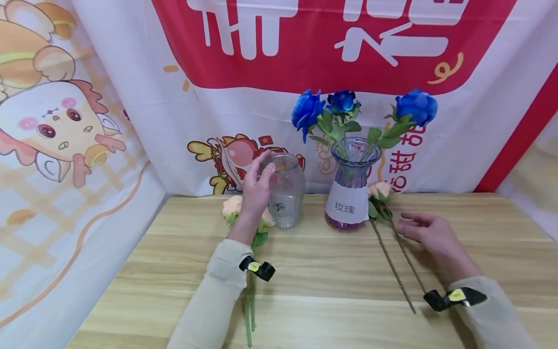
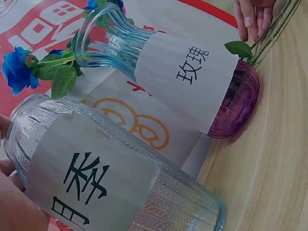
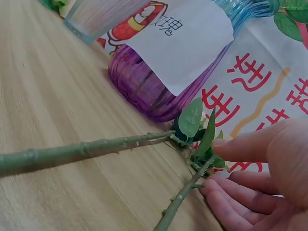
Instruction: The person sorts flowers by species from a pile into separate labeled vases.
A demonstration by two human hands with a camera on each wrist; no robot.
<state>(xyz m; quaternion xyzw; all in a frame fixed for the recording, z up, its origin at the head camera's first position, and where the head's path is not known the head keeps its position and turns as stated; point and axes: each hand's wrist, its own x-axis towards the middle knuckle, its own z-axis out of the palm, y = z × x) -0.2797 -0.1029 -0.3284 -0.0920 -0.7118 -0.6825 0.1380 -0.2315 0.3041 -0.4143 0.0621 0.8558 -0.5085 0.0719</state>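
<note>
My left hand (image 1: 256,188) holds a clear glass vase (image 1: 293,191) by its upper part, thumb and fingers about the neck. The vase carries a white paper label (image 2: 94,178) with black characters and stands on the table. My right hand (image 1: 436,237) is beside two peach-coloured flowers (image 1: 380,190) lying on the table. In the right wrist view, the thumb and fingers (image 3: 240,192) are spread around a leafy green stem (image 3: 180,202), with the thumb by a leaf; no firm grip shows.
Between the hands stands a blue-and-purple glass vase (image 1: 348,182), labelled, with several blue roses (image 1: 307,112). More peach flowers (image 1: 232,207) lie under the left forearm, their stems toward the front. A printed cloth (image 1: 144,121) hangs behind the wooden table (image 1: 314,276).
</note>
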